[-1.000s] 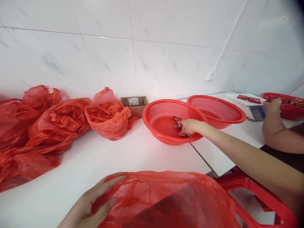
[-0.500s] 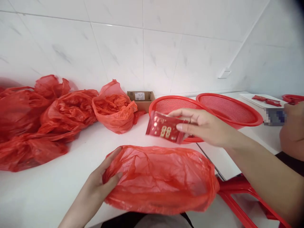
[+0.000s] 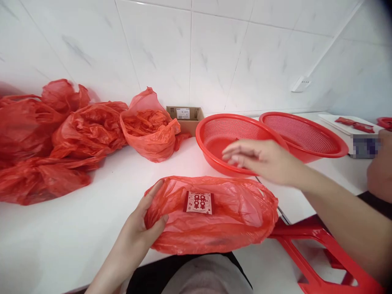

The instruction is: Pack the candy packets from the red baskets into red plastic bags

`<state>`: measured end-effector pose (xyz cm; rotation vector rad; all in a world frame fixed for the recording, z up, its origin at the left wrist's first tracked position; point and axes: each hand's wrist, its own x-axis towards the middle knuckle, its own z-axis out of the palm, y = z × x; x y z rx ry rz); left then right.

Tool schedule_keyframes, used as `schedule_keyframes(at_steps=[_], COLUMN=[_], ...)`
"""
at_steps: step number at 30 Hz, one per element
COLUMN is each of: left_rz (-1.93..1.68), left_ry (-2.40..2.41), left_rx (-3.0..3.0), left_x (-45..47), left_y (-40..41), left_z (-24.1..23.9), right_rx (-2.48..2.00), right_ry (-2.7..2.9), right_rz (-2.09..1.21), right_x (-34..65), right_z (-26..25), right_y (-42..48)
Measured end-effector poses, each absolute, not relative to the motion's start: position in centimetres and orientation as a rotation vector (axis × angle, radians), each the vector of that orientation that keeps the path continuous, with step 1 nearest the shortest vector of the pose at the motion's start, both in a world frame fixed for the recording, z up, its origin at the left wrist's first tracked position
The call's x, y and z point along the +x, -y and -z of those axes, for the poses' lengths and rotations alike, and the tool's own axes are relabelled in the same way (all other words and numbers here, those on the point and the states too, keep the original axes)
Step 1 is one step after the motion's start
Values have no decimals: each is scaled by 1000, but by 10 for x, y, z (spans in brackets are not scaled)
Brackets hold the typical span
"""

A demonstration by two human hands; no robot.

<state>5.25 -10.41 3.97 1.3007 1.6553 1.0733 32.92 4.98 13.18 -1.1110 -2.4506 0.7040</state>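
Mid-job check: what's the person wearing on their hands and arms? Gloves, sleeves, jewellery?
Nothing shows. The left hand and right hand are bare, with no gloves, rings or watch visible. Both forearms are uncovered as far as the picture reaches; no sleeve in view.

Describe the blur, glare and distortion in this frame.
Head view: soft even light, no harsh glare; tile seams fan out from wide-angle distortion; top-right corner darkens; right hand slightly motion-blurred; packet in the red bag sharp; a pixelated patch at right.
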Motion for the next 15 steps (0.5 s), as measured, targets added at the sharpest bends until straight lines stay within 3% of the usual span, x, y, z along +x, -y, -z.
schedule_keyframes(at_steps=[4, 7, 15], left_rz=[-1099, -1105, -1089], left_ry=[-1628, -1623, -1612], left_rx=[1264, 1243, 1180], left_x=[57, 61, 59], left_y=[107, 109, 108], left_z=[-43, -45, -45], right_rx=[-1621, -1947, -1772], right_ry=[2607, 2859, 2825], right_rz=[-352, -385, -661], right_x=[355, 359, 367], right_z=[-116, -90, -88], right_y=[-117, -143, -154])
